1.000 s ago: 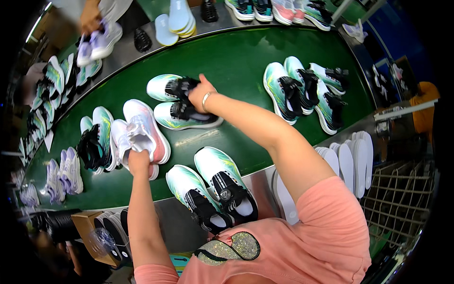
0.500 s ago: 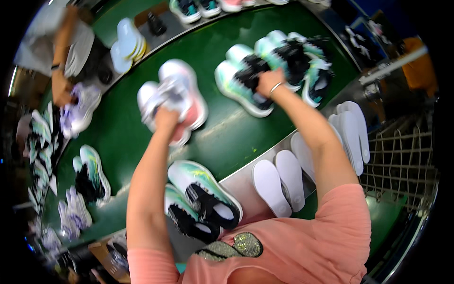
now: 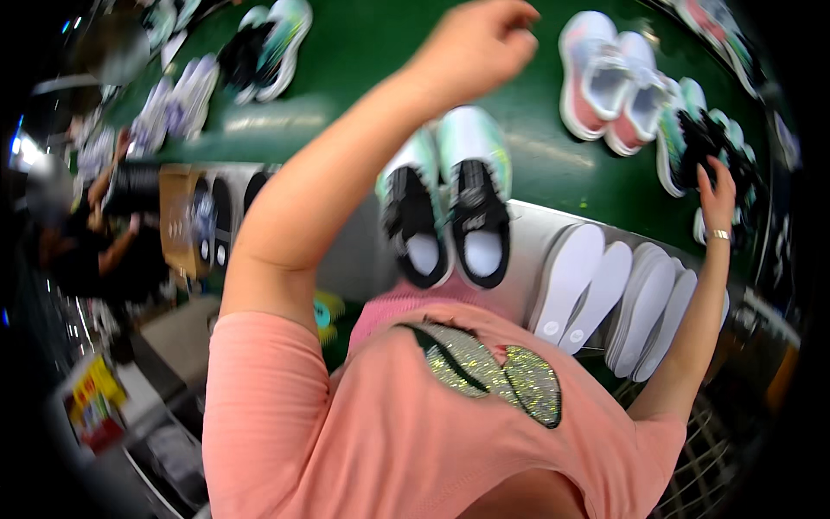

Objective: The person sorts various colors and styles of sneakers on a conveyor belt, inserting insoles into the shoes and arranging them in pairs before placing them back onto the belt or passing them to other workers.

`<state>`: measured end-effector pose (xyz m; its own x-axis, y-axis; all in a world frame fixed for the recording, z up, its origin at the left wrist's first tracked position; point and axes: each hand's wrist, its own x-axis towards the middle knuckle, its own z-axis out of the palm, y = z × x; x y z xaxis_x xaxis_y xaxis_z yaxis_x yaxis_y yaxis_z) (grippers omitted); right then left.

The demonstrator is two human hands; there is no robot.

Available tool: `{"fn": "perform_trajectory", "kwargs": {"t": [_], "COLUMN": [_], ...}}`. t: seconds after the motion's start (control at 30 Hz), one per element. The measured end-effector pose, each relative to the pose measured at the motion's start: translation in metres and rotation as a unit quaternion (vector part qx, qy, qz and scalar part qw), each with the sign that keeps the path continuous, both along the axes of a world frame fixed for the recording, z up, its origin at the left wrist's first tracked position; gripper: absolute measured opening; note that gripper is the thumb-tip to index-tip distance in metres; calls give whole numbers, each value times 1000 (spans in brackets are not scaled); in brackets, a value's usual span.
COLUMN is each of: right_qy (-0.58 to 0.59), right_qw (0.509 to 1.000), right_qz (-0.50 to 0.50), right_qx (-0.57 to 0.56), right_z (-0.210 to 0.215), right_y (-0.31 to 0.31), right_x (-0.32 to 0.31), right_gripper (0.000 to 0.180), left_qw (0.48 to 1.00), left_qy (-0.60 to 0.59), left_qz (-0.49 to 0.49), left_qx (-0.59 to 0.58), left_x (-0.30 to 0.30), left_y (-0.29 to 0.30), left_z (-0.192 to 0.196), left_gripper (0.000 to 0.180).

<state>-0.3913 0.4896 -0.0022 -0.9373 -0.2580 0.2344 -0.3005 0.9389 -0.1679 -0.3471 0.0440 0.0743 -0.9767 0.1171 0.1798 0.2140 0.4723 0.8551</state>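
Note:
My left hand [image 3: 486, 45] is raised over the green table, its fingers loosely curled, thumb apart, nothing visible in it. A pair of white and pink sneakers [image 3: 609, 86] stands to its right. Below my left hand, a pair of mint, white and black sneakers [image 3: 467, 195] sits at the near table edge, heels toward me, pale insoles showing. At the far right my right hand [image 3: 717, 197] has its thumb and fingers apart beside a cluster of black and mint sneakers [image 3: 692, 138]. Whether its fingertips touch them is hard to tell.
Several white insoles [image 3: 575, 277] lean along the metal table edge [image 3: 532, 229]. More mint-black shoes [image 3: 268, 52] and white-lilac shoes [image 3: 190, 99] stand on the green tabletop [image 3: 363, 52]. A cardboard box [image 3: 177, 221] and another person [image 3: 108, 251] are at left.
My view has swung left. My left hand has let go of the pink sneakers, which now stand beside the mint-black cluster. My right hand has come off the sneakers it was gripping.

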Motion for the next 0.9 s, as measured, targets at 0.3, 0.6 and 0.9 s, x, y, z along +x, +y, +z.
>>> {"fn": "perform_trajectory", "kwargs": {"t": [0.3,0.6,0.9], "right_qy": [-209,-161,-405], "right_qw": [947,889,686], "right_qz": [197,419,597], "right_qx": [-144,-95,-92], "right_z": [49,101,30], "right_y": [-176,-325,-484], "right_x": [116,232,380], "right_gripper": [24,20,25], "left_qw": [747,470,462], "left_qy": [55,-336,-402], "left_qz": [649,816,787], "left_qx": [132,12,71], "left_x": [358,587,575], "left_y": [-220,-183,-170], "left_z": [10,-200,-211], "left_gripper": [24,67,83]}}
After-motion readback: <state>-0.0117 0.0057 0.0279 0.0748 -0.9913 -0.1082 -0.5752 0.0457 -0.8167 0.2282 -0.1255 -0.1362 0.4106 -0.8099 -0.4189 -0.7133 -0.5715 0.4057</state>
